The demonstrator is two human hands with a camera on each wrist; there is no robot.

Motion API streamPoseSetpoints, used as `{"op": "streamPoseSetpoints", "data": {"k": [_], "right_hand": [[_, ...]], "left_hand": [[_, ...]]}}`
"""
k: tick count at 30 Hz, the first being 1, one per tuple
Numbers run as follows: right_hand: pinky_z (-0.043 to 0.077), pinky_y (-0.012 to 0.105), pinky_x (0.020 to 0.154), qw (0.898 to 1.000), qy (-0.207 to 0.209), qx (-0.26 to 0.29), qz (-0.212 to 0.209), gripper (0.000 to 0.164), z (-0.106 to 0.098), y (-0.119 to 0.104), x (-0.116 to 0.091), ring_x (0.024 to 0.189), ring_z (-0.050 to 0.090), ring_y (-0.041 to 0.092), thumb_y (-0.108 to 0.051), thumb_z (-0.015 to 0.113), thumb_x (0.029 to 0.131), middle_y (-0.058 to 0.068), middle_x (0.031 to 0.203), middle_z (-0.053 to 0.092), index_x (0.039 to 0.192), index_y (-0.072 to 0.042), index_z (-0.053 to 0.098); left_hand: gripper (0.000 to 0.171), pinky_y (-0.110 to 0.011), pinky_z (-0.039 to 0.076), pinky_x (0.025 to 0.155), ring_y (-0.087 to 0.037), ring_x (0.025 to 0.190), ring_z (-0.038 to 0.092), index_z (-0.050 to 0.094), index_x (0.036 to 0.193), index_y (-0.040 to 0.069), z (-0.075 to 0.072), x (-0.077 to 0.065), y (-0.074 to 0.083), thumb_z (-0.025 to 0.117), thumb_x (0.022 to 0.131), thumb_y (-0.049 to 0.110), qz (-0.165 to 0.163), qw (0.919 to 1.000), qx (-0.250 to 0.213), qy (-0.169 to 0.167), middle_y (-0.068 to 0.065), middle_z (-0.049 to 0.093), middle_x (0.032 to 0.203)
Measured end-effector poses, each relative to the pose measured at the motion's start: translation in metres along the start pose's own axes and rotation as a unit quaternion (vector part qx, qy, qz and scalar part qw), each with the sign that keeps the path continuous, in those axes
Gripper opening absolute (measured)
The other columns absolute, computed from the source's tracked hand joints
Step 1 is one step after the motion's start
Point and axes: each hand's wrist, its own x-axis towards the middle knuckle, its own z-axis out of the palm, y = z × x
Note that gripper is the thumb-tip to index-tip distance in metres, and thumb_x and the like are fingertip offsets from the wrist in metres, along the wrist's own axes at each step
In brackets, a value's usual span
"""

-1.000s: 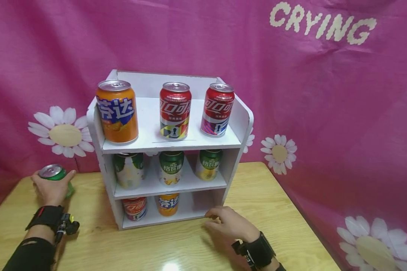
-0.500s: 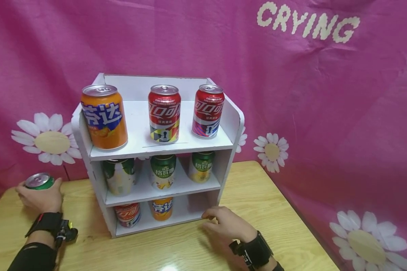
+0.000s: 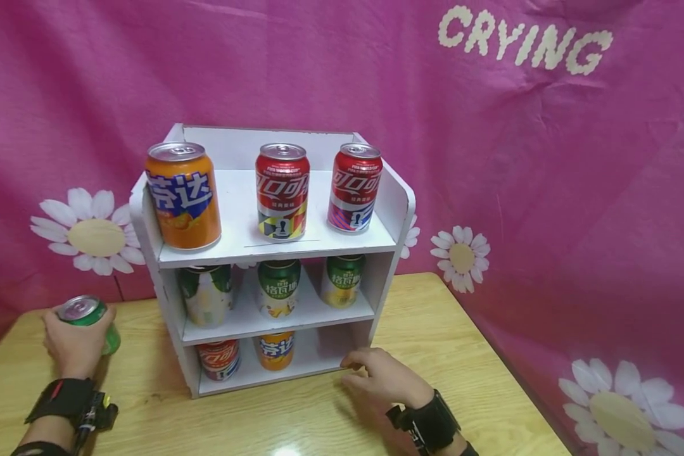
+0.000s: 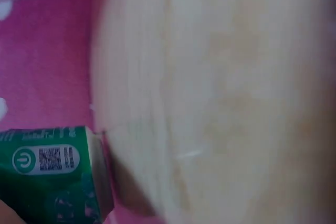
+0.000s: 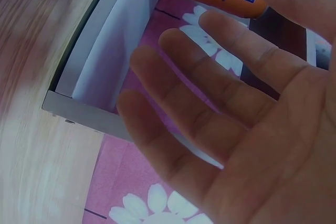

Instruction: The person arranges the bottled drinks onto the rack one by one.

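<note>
At the far left of the table, my left hand (image 3: 76,345) grips a green drink can (image 3: 107,335) from around its side, below the silver top. The left wrist view has the can's printed side (image 4: 52,174) at lower left, its base close to the table; whether they touch I cannot tell. My right hand (image 3: 387,378) is by the lower right front corner of a white three-level shelf (image 3: 319,373), fingers loosely bent and holding nothing. On the bottom level are a red cola can (image 3: 219,360) and an orange soda can (image 3: 276,351), with bare space to their right.
The top level bears a larger orange can (image 3: 185,199) and two red cola cans, one in the middle (image 3: 283,193) and one on the right (image 3: 355,190). Green-and-white cans (image 3: 279,288) line the middle level. A pink flowered cloth (image 3: 490,158) hangs behind the wooden table (image 3: 433,329).
The left hand, gripping the green can, has shifted slightly left, then back toward me, and more of the can's side shows now. The right hand has stayed at the shelf corner.
</note>
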Motion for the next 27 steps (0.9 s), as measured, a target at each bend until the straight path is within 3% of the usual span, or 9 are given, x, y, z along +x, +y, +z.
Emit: {"op": "streamPoseSetpoints", "data": {"k": [8,10,14,17,19,21,27], "right_hand": [[0.047,0.028,0.074,1.0,0.0,0.005,-0.005,0.019,0.001,-0.004,0.001,0.083,0.056,0.009,-0.029,0.055,0.087,-0.004,0.088,0.06,0.095,-0.013,0.061],[0.047,0.028,0.074,1.0,-0.002,0.003,-0.006,0.018,0.001,-0.004,0.002,0.083,0.055,0.007,-0.027,0.056,0.087,-0.003,0.088,0.06,0.095,-0.013,0.061],[0.047,0.028,0.073,1.0,-0.004,-0.001,-0.008,0.017,0.001,-0.005,0.003,0.082,0.053,0.004,-0.026,0.056,0.086,-0.005,0.088,0.06,0.095,-0.013,0.062],[0.047,0.028,0.074,1.0,0.0,0.001,-0.008,0.015,0.002,-0.005,0.002,0.082,0.053,0.004,-0.024,0.057,0.086,-0.004,0.088,0.06,0.095,-0.013,0.062],[0.047,0.028,0.074,1.0,0.001,0.004,-0.006,0.015,0.002,-0.004,0.001,0.082,0.054,0.006,-0.024,0.057,0.086,-0.003,0.088,0.061,0.095,-0.013,0.062],[0.047,0.029,0.074,1.0,0.0,0.006,-0.006,0.017,0.003,-0.003,0.0,0.083,0.055,0.009,-0.026,0.056,0.087,-0.002,0.088,0.061,0.095,-0.013,0.062],[0.047,0.029,0.074,1.0,0.006,-0.004,-0.017,0.023,0.005,-0.001,0.0,0.083,0.055,0.009,-0.032,0.053,0.087,-0.009,0.087,0.059,0.095,-0.013,0.063]], "left_hand": [[0.083,-0.054,0.034,0.084,-0.038,0.108,0.036,0.027,0.129,-0.001,-0.022,-0.033,0.018,0.072,0.069,0.035,0.077,0.9934,0.039,-0.076,-0.022,0.037,0.122],[0.079,-0.049,0.042,0.075,-0.029,0.098,0.045,0.032,0.125,0.001,-0.027,-0.037,0.016,0.073,0.068,0.037,0.102,0.9897,0.06,-0.081,-0.018,0.043,0.113],[0.077,-0.039,0.045,0.061,-0.027,0.091,0.047,0.033,0.123,0.0,-0.043,-0.055,0.023,0.074,0.069,0.036,0.131,0.9825,0.063,-0.116,-0.019,0.045,0.108],[0.078,-0.03,0.043,0.059,-0.036,0.092,0.045,0.03,0.125,-0.005,-0.056,-0.079,0.041,0.073,0.071,0.032,0.153,0.9736,0.071,-0.154,-0.027,0.044,0.109],[0.077,-0.023,0.041,0.054,-0.035,0.089,0.047,0.032,0.123,-0.006,-0.062,-0.09,0.051,0.073,0.071,0.031,0.175,0.9662,0.081,-0.171,-0.027,0.046,0.107],[0.076,-0.024,0.042,0.055,-0.035,0.088,0.047,0.033,0.123,-0.006,-0.067,-0.102,0.06,0.073,0.071,0.031,0.188,0.9597,0.089,-0.189,-0.027,0.047,0.105],[0.071,-0.027,0.045,0.057,-0.008,0.08,0.048,0.034,0.124,-0.002,-0.077,-0.126,0.078,0.073,0.072,0.027,0.212,0.9457,0.073,-0.235,-0.024,0.049,0.106]]}}
